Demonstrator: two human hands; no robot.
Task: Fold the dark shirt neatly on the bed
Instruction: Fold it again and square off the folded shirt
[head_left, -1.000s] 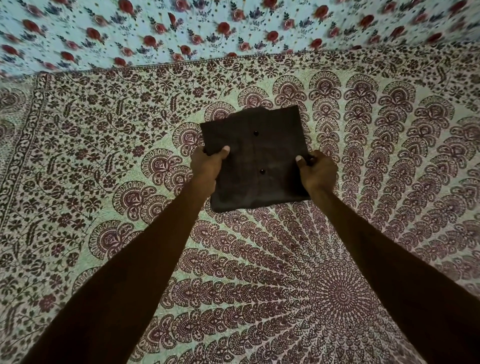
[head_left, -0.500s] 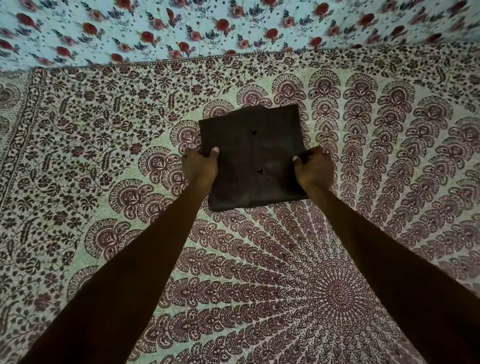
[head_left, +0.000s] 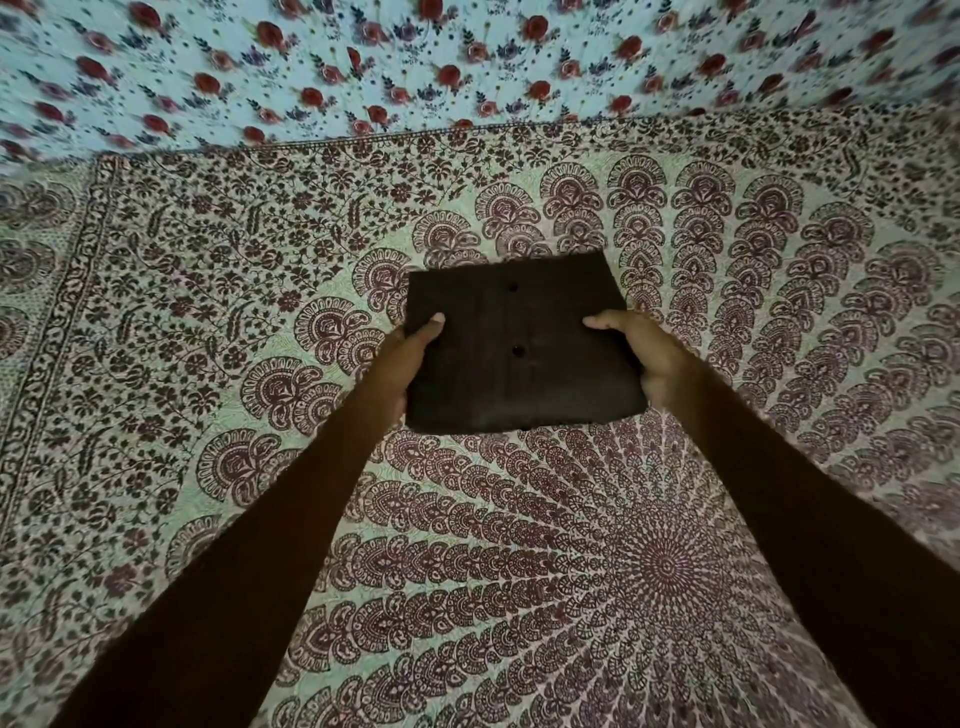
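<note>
Head view: we hold dark shirt (head_left: 519, 384), folded to flat square, over patterned bedspread (head_left: 208, 312) on bed. Left hand (head_left: 402, 358) grips its left edge, thumb on top, fingers hidden beneath; right hand (head_left: 649, 353) grips right edge likewise. Two buttons (head_left: 518, 351) face up. We cannot tell whether shirt touches bed. Rose-print cloth (head_left: 467, 62) lies beyond bedspread's far edge.

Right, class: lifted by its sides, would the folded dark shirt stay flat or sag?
Probably sags: the dark shirt is soft layered cloth. Likely light; left hand and right hand grip only its edges.
</note>
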